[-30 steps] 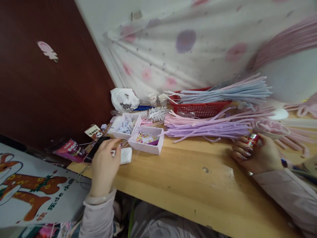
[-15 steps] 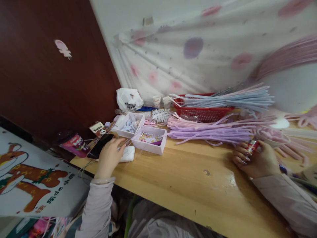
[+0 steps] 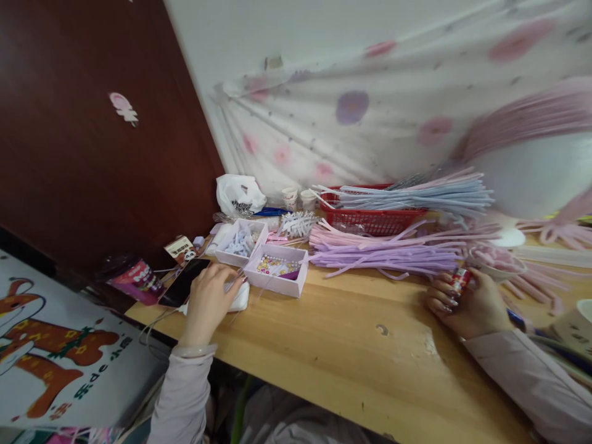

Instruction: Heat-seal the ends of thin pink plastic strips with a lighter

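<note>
At the table's left, my left hand (image 3: pixel 210 302) lies over a white rounded flat case (image 3: pixel 239 299), fingers loosely bent and partly hidden; whether it presses on the case I cannot tell. Beside it is a dark phone (image 3: pixel 185 282). Thin strands run near the fingertips. Just right of this hand stands a pale box of beads and gems (image 3: pixel 276 285), with a second box of pale blue pieces (image 3: pixel 238 253) behind it. My right hand (image 3: pixel 476 305), on the right, is closed around a small red cylinder with a printed label (image 3: pixel 460 282).
Purple and pink fuzzy stems (image 3: pixel 379 253) lie along the middle back. Behind them, a red basket (image 3: pixel 374 219) bears pale blue stems. Paper cups (image 3: pixel 290 197) and a white plastic bag (image 3: pixel 239 194) stand by the wall. A purple-pink cup (image 3: pixel 134 277) is far left; a paper cup (image 3: pixel 573 327) is at right.
My left hand has come down lower over the white case, its fingers more bent. My right hand keeps the red cylinder. The view has shifted slightly.
</note>
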Action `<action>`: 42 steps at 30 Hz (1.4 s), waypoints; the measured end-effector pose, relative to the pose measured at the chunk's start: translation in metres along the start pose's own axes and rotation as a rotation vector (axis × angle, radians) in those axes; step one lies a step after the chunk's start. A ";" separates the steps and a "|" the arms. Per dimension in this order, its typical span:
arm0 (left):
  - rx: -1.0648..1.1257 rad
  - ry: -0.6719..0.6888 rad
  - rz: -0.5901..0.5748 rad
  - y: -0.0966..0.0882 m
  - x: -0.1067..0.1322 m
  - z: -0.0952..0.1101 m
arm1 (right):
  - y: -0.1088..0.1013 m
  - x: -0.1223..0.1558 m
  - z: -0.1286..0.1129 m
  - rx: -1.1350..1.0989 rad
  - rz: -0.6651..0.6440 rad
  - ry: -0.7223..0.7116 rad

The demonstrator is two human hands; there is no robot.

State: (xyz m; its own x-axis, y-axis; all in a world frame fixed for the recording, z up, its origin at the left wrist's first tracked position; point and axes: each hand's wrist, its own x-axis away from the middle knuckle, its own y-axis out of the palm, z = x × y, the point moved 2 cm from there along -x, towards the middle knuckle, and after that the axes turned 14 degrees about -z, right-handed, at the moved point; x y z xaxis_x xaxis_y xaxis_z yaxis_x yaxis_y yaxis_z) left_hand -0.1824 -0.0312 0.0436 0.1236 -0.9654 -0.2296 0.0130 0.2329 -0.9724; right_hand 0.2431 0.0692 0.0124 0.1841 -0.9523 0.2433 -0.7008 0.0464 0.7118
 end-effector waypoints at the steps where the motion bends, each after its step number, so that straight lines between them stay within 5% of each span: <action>1: -0.005 0.008 -0.002 0.000 0.000 0.000 | 0.000 0.000 0.000 -0.015 0.015 0.003; 11: 0.003 0.010 0.065 -0.004 0.000 0.002 | -0.004 -0.001 0.004 0.015 0.010 -0.026; 17: 0.218 -0.192 0.413 -0.036 0.020 0.013 | 0.001 -0.001 0.004 0.085 -0.097 -0.071; 20: 0.384 -0.122 0.501 -0.056 0.020 0.043 | 0.010 0.002 0.007 0.150 -0.281 -0.071; 25: 0.544 0.208 0.364 -0.065 -0.013 0.143 | 0.022 0.012 0.016 0.292 -0.438 -0.058; 30: 0.547 0.480 0.018 -0.034 -0.028 0.227 | 0.025 0.016 0.014 0.213 -0.414 -0.143; 36: 0.650 0.504 -0.177 0.007 -0.024 0.233 | 0.019 0.012 0.010 0.189 -0.322 -0.240; 42: 0.968 0.488 -0.395 0.018 -0.023 0.224 | 0.019 0.011 0.013 0.224 -0.337 -0.234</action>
State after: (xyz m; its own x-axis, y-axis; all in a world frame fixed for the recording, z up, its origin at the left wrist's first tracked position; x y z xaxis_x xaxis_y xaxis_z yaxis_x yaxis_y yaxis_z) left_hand 0.0371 0.0216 0.0411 -0.4532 -0.8842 -0.1132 0.7472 -0.3075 -0.5892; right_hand 0.2232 0.0558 0.0200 0.2845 -0.9468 -0.1502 -0.7649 -0.3187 0.5598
